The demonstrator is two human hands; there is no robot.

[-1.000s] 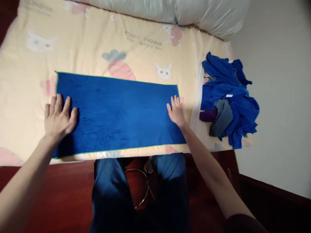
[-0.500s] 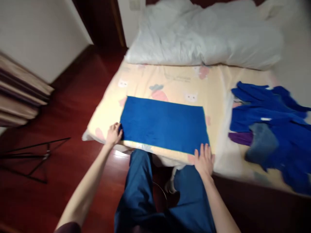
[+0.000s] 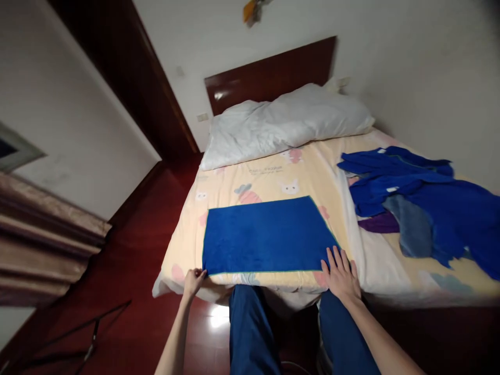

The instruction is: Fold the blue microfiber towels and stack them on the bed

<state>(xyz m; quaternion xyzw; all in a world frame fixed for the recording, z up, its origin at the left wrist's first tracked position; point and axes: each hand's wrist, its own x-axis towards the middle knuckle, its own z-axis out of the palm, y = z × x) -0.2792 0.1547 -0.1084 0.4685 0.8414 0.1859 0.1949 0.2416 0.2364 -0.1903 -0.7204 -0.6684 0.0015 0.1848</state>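
A blue towel with a thin light-coloured edge lies spread flat on the bed, near its front edge. My left hand has its fingertips pinched together on the towel's near left corner. At the near right corner, my right hand rests flat with fingers stretched out, covering that corner.
The bed has a yellow patterned sheet. Across its far end lies a white pillow. Several blue cloths, a grey-blue cloth and a purple cloth are heaped at right. A thin black stand is on the floor at left.
The view has tilted up, bringing the headboard into sight. My left hand has gone from the towel's left edge to its near left corner. My right hand stays at the right corner.
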